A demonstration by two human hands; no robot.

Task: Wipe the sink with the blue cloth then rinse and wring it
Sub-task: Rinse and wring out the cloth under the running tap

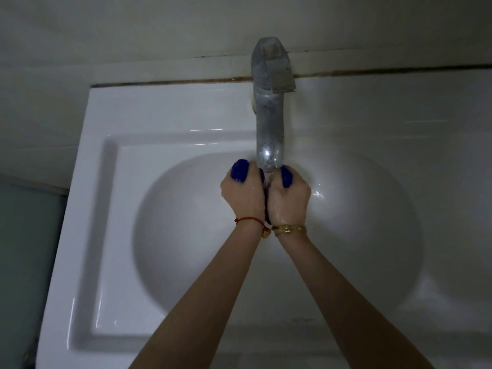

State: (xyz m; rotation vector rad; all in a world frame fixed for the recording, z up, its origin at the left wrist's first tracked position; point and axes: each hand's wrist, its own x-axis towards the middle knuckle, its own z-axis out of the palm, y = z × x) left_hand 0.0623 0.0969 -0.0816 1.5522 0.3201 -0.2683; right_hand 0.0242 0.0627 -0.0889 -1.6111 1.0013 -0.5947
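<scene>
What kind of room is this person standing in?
Most likely a bathroom or washroom. A white sink with a round bowl sits against a plain wall, with a metal faucet over it. Both hands grip a blue cloth under the spout.

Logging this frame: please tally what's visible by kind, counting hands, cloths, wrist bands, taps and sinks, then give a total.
Hands: 2, left hand and right hand, both closed on the cloth
Cloths: 1, blue cloth under the spout
Wrist bands: 2, red string on the left, gold bracelet on the right
Taps: 1, metal tap
Sinks: 1, white sink
Total: 7
</scene>
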